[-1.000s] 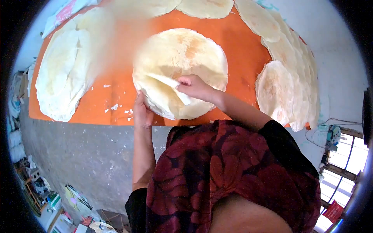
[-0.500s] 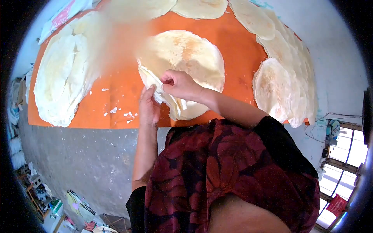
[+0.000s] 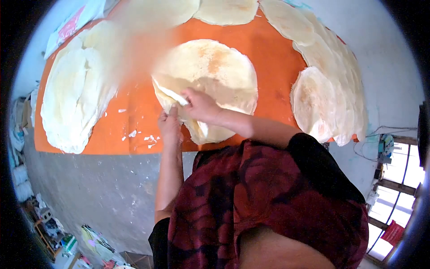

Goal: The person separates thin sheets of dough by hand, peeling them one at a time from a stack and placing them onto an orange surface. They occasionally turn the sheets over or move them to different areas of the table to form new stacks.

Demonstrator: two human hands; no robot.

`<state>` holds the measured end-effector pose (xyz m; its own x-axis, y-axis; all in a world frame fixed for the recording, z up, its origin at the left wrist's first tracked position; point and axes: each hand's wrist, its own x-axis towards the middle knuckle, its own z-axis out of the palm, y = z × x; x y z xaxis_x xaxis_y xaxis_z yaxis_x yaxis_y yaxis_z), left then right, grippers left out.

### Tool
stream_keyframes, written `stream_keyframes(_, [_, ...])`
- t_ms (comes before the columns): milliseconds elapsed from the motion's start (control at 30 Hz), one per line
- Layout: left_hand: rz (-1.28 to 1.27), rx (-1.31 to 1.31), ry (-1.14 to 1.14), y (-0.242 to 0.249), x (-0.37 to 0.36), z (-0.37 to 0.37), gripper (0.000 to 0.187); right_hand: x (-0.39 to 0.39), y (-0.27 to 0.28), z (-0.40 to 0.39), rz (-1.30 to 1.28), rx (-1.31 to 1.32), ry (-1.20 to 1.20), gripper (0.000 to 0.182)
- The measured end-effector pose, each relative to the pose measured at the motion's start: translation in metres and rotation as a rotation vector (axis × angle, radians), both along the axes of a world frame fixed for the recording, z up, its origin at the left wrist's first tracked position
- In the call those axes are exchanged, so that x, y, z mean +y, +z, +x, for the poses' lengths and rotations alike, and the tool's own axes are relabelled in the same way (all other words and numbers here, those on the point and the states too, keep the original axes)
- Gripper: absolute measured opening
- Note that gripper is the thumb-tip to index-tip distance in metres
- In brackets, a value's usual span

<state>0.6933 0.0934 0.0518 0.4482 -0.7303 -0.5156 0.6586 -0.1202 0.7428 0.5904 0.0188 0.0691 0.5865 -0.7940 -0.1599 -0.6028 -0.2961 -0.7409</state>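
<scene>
A large round thin pancake (image 3: pixel 224 67), pale with brown patches, lies in front of me on the orange table (image 3: pixel 275 80). Its left edge is lifted and folded inward. My left hand (image 3: pixel 170 127) pinches that near-left edge between thumb and fingers. Close by on the right, my right hand (image 3: pixel 201 106) is closed on the raised flap of the same pancake, fingertips turned in toward the left hand. Below the hands, part of the edge is ragged, with a white strip curling up.
At the left lies a stack of folded pancakes (image 3: pixel 67 98). Overlapping pancakes (image 3: pixel 333 67) line the right side, and more (image 3: pixel 226 11) lie along the back. White scraps (image 3: pixel 132 133) are scattered near the front edge. Grey floor (image 3: pixel 107 188) shows below the table.
My right hand has moved slightly left and down, peeling the flap further over. The left hand has dropped a little along the edge. The whole view has shifted slightly.
</scene>
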Motion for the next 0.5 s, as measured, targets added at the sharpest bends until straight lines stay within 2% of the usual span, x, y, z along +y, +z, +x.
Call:
stream_keyframes(33, [-0.025, -0.039, 0.003, -0.004, -0.001, -0.003, 0.019, 0.0, -0.003, 0.0, -0.084, 0.056, 0.063, 0.026])
stream_keyframes(67, [-0.032, -0.02, -0.026, -0.02, 0.001, 0.004, 0.019, -0.009, -0.002, -0.005, 0.023, 0.018, 0.039, 0.025])
stream_keyframes(133, [-0.006, -0.018, -0.032, -0.022, 0.011, 0.018, 0.02, -0.038, 0.004, -0.02, 0.229, -0.065, -0.012, 0.023])
stream_keyframes(167, [-0.001, -0.015, -0.044, -0.024, 0.013, 0.023, 0.021, -0.05, 0.016, -0.036, 0.402, -0.205, -0.158, 0.022])
stream_keyframes(233, [0.094, 0.074, -0.039, -0.041, 0.018, 0.035, 0.022, -0.086, 0.03, -0.079, 0.334, -0.24, -0.207, 0.022])
stream_keyframes(300, [0.186, 0.116, -0.104, -0.073, 0.024, 0.046, 0.025, -0.141, 0.036, -0.13, -0.153, 0.061, -0.057, 0.023])
stream_keyframes(333, [0.147, 0.106, -0.105, -0.075, 0.024, 0.045, 0.025, -0.165, 0.053, -0.152, -0.308, 0.263, -0.094, 0.025])
stream_keyframes(400, [0.076, 0.08, -0.093, -0.076, 0.024, 0.045, 0.025, -0.19, 0.094, -0.191, -0.378, 0.216, -0.463, 0.028])
stream_keyframes(433, [0.106, 0.071, -0.092, -0.081, 0.024, 0.048, 0.025, -0.211, 0.126, -0.207, -0.531, 0.391, -0.336, 0.029])
stream_keyframes(500, [0.165, 0.052, -0.082, -0.092, 0.021, 0.051, 0.024, -0.234, 0.182, -0.247, -0.634, 0.274, -0.36, 0.028])
